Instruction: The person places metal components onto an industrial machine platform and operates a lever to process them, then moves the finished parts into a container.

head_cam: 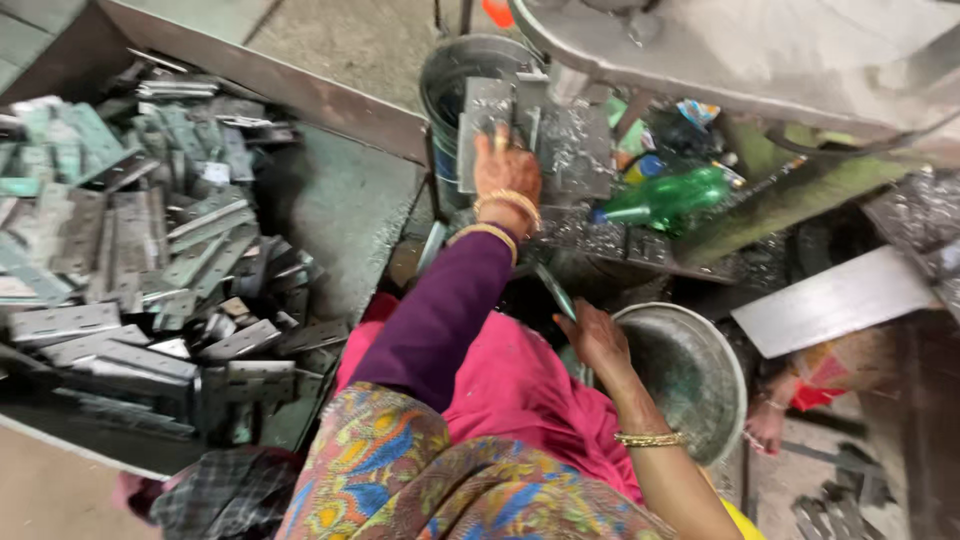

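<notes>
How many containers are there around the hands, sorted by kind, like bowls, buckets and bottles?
Round metal bowl beside the right hand: 1
Metal bucket behind the left hand: 1
Green plastic bottle lying on its side: 1
Total: 3
The hinge plates heaped at left are too many and too overlapped to count.

Dim, flat light, soft motion blur throughout.

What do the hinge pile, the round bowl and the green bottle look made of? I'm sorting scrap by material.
Hinges: apparently steel, dull grey, flat plates with knuckles. Round bowl by the right hand: likely metal, matte grey sheen with a rolled rim. Green bottle: probably plastic, translucent and glossy.
</notes>
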